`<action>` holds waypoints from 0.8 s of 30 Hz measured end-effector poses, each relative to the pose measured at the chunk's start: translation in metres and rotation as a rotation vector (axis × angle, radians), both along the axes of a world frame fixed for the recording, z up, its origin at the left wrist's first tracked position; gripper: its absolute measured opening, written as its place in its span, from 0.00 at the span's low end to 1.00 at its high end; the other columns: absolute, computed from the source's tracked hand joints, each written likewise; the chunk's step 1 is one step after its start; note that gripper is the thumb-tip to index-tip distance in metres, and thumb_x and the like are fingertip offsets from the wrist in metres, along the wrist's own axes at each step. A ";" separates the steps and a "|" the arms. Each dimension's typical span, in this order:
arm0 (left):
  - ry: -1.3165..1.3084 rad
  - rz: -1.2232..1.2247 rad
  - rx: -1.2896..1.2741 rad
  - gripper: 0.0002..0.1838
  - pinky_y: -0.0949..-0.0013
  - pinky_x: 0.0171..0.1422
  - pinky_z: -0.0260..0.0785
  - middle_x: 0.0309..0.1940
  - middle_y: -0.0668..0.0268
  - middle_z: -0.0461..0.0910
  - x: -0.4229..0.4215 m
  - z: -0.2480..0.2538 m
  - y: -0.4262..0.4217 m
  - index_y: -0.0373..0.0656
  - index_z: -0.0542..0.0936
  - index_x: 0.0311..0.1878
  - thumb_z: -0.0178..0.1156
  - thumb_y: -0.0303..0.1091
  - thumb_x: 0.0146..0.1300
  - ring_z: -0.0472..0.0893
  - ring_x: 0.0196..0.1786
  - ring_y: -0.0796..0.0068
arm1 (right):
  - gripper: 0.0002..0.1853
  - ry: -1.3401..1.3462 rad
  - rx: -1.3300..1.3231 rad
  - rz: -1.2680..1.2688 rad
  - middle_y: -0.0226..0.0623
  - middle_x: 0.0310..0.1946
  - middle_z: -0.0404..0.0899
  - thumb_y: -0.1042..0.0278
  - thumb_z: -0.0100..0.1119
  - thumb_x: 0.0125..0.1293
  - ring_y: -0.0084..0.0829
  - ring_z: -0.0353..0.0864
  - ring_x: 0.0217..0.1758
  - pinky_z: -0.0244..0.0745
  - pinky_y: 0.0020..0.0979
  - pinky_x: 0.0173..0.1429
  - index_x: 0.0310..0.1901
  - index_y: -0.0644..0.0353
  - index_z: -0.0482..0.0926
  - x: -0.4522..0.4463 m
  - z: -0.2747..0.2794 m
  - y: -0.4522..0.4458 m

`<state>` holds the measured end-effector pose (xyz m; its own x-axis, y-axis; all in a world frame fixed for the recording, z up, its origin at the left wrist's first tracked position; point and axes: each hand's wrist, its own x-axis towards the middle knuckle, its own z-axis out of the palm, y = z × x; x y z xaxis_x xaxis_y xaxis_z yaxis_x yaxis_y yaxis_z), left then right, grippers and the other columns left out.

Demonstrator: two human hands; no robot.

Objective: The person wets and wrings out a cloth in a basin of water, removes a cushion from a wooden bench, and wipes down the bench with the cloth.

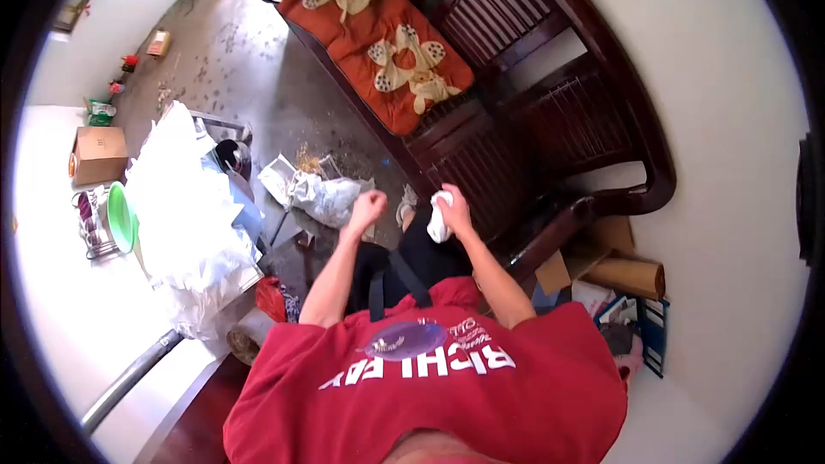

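In my right hand [455, 209] is a crumpled white cloth [440, 216], held above my right thigh beside the wooden bench. My left hand [369, 208] is closed above my left leg, its fingers curled together; whatever is between them, if anything, is too small to make out. Just beyond my left hand, a whitish plastic bag [331, 200] lies on the floor with yellowish bits spilled near it. The two hands are apart from each other.
A dark wooden bench [468, 150] with an orange patterned cushion [391, 60] stands ahead and right. White plastic sheeting [185, 215] covers something at left, near a green basin [122, 217] and a cardboard box [100, 155]. Flattened cardboard [623, 275] leans behind the bench's near end.
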<state>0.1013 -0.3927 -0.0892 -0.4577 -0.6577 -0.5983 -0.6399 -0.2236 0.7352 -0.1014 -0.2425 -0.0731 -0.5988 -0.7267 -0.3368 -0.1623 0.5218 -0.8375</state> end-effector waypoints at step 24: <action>-0.266 0.506 0.726 0.21 0.67 0.33 0.68 0.28 0.70 0.67 -0.113 -0.187 -0.215 0.42 0.72 0.44 0.67 0.47 0.60 0.67 0.24 0.77 | 0.31 -0.362 0.415 -0.500 0.50 0.56 0.77 0.47 0.61 0.61 0.47 0.75 0.60 0.69 0.39 0.62 0.59 0.61 0.74 -0.026 -0.181 -0.212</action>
<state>-0.0113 -0.6077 -0.2764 -0.0066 -0.1639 -0.9865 -0.4679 -0.8713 0.1479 -0.1277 -0.4543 -0.2546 -0.6246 -0.1661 -0.7631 0.4262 0.7463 -0.5113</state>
